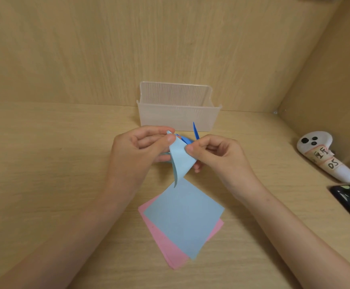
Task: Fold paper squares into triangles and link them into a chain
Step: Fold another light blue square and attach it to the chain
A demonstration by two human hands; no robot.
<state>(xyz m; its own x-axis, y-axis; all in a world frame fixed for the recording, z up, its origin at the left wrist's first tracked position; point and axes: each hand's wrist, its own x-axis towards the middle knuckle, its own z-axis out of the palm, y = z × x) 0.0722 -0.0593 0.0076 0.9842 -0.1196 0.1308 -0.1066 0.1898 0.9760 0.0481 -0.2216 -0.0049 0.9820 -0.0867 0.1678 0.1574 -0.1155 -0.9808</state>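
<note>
Between left hand point(136, 149) and right hand point(217, 157), pale-blue paper point(181, 161), upright, tip down.

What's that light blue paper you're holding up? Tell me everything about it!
The light blue paper is thin and matte, folded into a triangle-like shape whose layers gape a little. It is held up off the table, its long point hanging down toward the flat squares. The left hand pinches its top corner and the right hand pinches its right edge. Darker blue pieces show just behind it.
</note>
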